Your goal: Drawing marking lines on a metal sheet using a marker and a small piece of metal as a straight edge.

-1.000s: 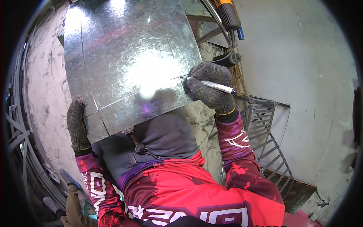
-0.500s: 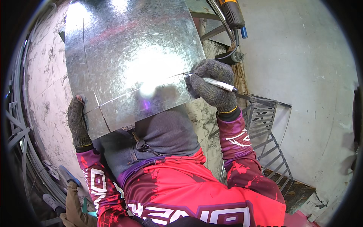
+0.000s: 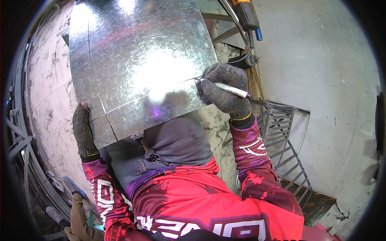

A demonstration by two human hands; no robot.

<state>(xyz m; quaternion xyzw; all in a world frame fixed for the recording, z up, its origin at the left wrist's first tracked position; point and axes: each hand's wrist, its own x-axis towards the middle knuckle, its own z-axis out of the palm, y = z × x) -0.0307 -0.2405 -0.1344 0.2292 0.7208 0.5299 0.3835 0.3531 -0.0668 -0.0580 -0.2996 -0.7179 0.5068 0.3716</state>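
A shiny galvanized metal sheet (image 3: pixel 132 52) lies in front of me, its near edge over my thighs. Dark drawn lines cross it, one along the left side and one running across near the close edge. My right hand (image 3: pixel 227 86), in a grey knit glove, is closed round a white marker (image 3: pixel 233 90) with a dark end. The marker's tip is at the sheet's right edge, where the cross line ends. At the sheet's near left edge, my gloved left hand (image 3: pixel 83 130) grips the rim; its fingers underneath are hidden.
Beyond the sheet's right side hangs a power tool (image 3: pixel 247 16) with a cord, near a straw broom (image 3: pixel 254 76). A metal rack (image 3: pixel 281 132) leans by the pale wall at right. Long metal bars (image 3: pixel 30 160) lie at far left, near another person's feet (image 3: pixel 72 188).
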